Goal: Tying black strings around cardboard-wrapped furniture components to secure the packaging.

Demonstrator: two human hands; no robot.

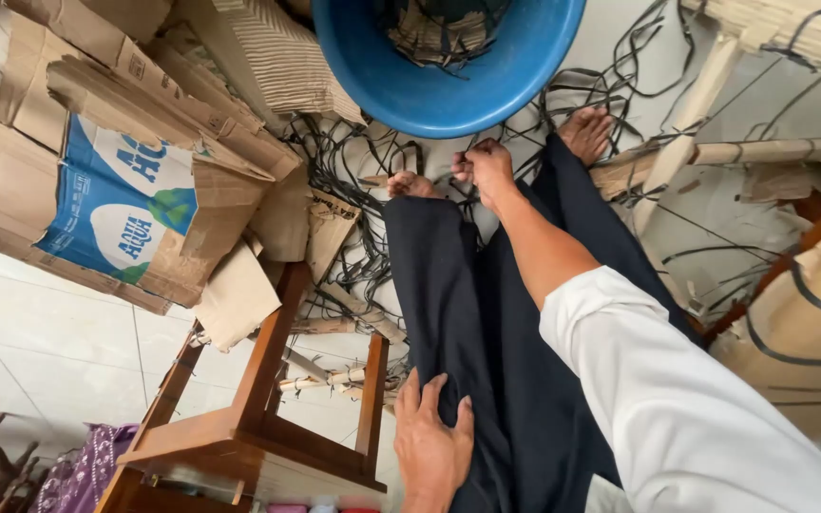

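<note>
While right hand (486, 169) pinches thin black plastic straps (353, 161) near round blue plastic basin (439, 90), left hand (432, 446) rests flat, empty, on knee; many straps remain loose on floor.

The person wears loose dark navy trousers (458, 313) of a plain, smooth cloth that cover both legs down to the ankles, and both feet are bare, without shoes or socks. The right arm carries a white sleeve (677, 399), wide and softly creased, that ends near the elbow and leaves the forearm uncovered. The left hand (432, 446) and right hand (486, 169) are bare, with no gloves, rings or watch showing.
</note>
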